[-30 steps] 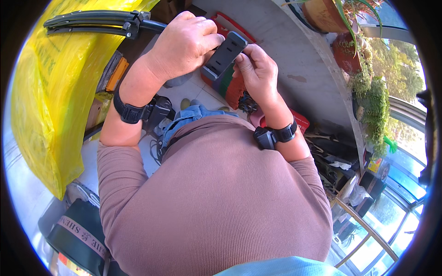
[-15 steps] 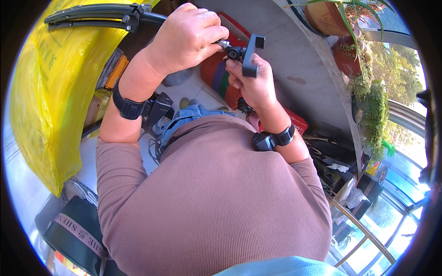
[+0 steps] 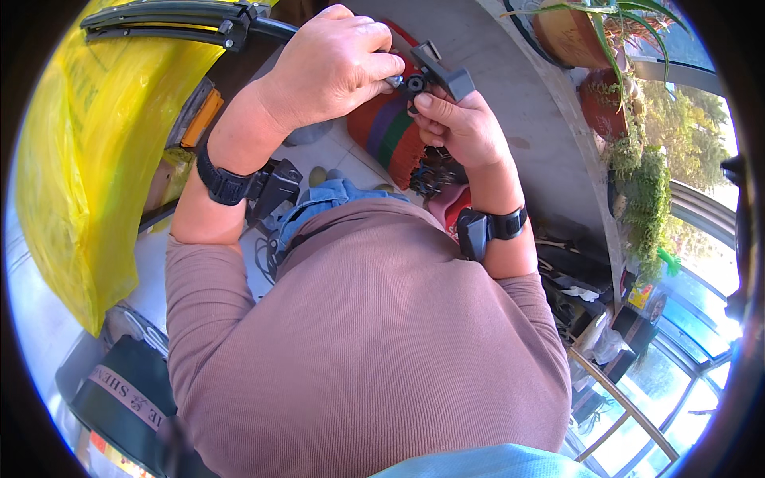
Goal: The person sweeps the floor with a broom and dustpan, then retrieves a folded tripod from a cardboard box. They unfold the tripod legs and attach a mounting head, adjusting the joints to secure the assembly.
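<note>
My left hand [image 3: 331, 68] is closed around the upper end of a black tripod [image 3: 271, 29], whose folded legs stretch away to the far left. A bit of the tripod's metal tip [image 3: 394, 81] shows past my fingers. My right hand [image 3: 470, 131] grips a black phone holder [image 3: 456, 81] by its lower part, thumb and fingers pinched near the round knob [image 3: 414, 83]. The knob sits right beside the metal tip. Whether the two are joined I cannot tell. Each wrist wears a black strap with a box-shaped device.
A large yellow plastic bag [image 3: 88, 159] hangs at the left, above a dark green bucket-like container [image 3: 119, 390]. Ahead lies a striped woven bundle [image 3: 386, 131] against a grey wall [image 3: 526, 103]. Potted plants [image 3: 570, 36] line the ledge at the right by the windows.
My right hand has turned and shifted slightly right, tilting the phone holder from nearly upright to a slant. My left hand and the tripod have barely moved.
</note>
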`<state>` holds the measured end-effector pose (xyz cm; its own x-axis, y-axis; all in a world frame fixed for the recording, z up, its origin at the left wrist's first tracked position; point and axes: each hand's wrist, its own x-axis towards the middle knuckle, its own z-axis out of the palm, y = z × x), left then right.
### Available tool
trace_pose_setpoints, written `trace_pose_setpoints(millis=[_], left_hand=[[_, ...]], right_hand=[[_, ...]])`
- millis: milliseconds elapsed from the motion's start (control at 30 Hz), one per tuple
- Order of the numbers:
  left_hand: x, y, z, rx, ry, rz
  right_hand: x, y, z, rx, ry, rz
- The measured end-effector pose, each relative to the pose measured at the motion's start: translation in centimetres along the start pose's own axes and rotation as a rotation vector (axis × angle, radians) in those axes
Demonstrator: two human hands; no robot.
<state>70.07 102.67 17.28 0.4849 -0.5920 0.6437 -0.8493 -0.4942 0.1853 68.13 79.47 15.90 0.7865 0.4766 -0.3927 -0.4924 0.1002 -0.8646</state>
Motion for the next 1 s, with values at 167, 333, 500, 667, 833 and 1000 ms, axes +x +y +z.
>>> trace_pose_setpoints(millis=[167, 333, 500, 667, 833, 1000], left_hand=[[-0.4, -0.1, -0.1, -0.011, -0.001, -0.010], [-0.8, -0.1, -0.2, 0.009, -0.015, -0.029], [-0.9, -0.1, 0.1, 0.064, 0.026, 0.009], [-1.1, -0.3, 0.0, 0.096, 0.028, 0.071], [-1.2, -0.2, -0.2, 0.094, 0.015, 0.082], [-1.6, -0.3, -0.1, 0.109, -0.005, 0.103]], right_hand=[[0.9, 0.4, -0.6, 0.207, -0.120, 0.121], [1.2, 1.2, -0.6, 0.338, -0.177, 0.160], [1.2, 1.1, -0.2, 0.404, -0.188, 0.178], [0.7, 1.3, 0.6, 0.475, -0.145, 0.211], [0.6, 1.6, 1.0, 0.548, -0.200, 0.234], [0.7, 2.1, 1.1, 0.619, -0.235, 0.261]])
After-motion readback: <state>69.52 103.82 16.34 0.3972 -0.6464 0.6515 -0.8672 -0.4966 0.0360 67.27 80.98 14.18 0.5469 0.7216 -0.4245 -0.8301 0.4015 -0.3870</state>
